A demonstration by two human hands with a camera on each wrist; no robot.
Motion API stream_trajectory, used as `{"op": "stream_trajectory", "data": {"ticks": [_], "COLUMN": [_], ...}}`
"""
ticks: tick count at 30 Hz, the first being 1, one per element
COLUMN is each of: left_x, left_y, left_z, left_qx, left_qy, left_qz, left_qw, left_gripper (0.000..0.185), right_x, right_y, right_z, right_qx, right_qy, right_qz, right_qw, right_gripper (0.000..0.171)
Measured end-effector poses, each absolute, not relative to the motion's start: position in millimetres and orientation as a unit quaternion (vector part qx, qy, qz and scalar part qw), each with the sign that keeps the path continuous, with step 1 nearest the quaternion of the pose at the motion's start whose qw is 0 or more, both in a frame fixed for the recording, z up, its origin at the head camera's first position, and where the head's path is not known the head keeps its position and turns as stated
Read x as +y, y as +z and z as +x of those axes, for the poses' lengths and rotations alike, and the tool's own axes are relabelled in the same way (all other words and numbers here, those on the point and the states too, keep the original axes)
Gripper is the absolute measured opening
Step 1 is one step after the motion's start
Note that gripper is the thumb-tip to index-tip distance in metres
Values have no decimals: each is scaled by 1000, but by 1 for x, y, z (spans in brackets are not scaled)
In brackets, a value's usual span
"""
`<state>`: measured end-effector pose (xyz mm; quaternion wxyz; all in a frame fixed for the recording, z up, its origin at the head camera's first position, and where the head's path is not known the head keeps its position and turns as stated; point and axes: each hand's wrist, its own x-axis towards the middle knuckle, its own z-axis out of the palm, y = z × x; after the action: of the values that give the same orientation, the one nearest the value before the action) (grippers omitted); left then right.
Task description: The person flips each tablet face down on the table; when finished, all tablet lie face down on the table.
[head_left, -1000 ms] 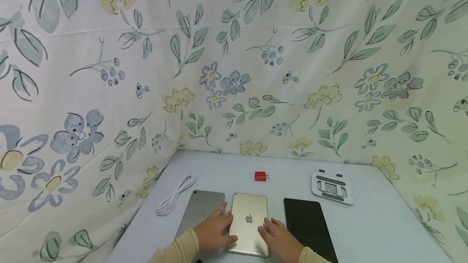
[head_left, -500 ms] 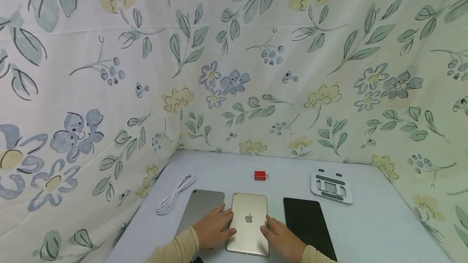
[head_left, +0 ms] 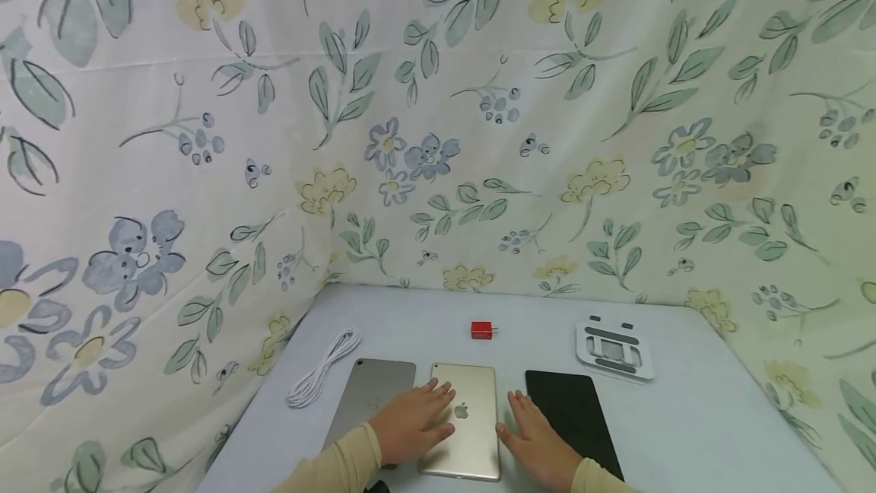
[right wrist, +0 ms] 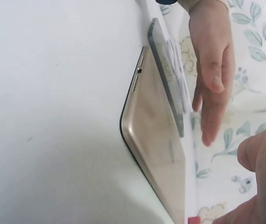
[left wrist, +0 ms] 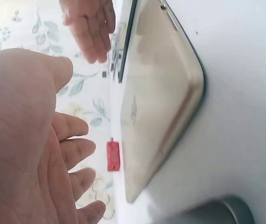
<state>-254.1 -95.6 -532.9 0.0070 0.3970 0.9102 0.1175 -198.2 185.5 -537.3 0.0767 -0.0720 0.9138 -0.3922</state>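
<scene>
A gold tablet (head_left: 472, 451) lies face down on the white table, its apple logo upward. In the head view my left hand (head_left: 413, 423) reaches over its left edge with fingers extended. Both wrist views show a gap between that hand and the tablet (left wrist: 158, 84). To the right of the gold tablet my right hand (head_left: 542, 446) is held with straight fingers, between it and a black tablet (head_left: 573, 411). Neither hand holds anything. A grey tablet (head_left: 372, 383) lies on the left, partly hidden by my left hand and sleeve.
A coiled white cable (head_left: 322, 371) lies at the left of the table. Behind the tablets is a red charger plug (head_left: 482, 330). At the back right lies a white folding stand (head_left: 612, 348). Floral cloth (head_left: 479, 135) hangs around the back and sides.
Both hands have come off the gold tablet's edges: the left lifted over it, the right moved slightly away to the right. The gold tablet stays on the table; the head view shifted slightly.
</scene>
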Motion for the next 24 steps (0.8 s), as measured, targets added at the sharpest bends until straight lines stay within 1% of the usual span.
{"op": "stream_trajectory", "data": {"ticks": [4,11,16,24], "left_x": [-86,-66,-52,-30], "left_y": [-531,-525,-525,-525], "left_z": [-253,-251,-251,-248], "left_qx": [906,898,893,882], "left_qy": [109,117,102,90], "left_qz": [409,421,435,459], "left_qw": [11,46,45,52], "left_gripper": [66,68,69,72], "right_x": [192,216,233,250], "right_y": [-539,-545,-548,-543], "right_z": [-197,-192,-189,-186], "right_qx": [918,924,931,939], "right_qy": [-382,-371,-354,-336], "right_qz": [-60,-33,-33,-20], "right_qw": [83,87,77,74], "right_gripper": [78,83,85,87]}}
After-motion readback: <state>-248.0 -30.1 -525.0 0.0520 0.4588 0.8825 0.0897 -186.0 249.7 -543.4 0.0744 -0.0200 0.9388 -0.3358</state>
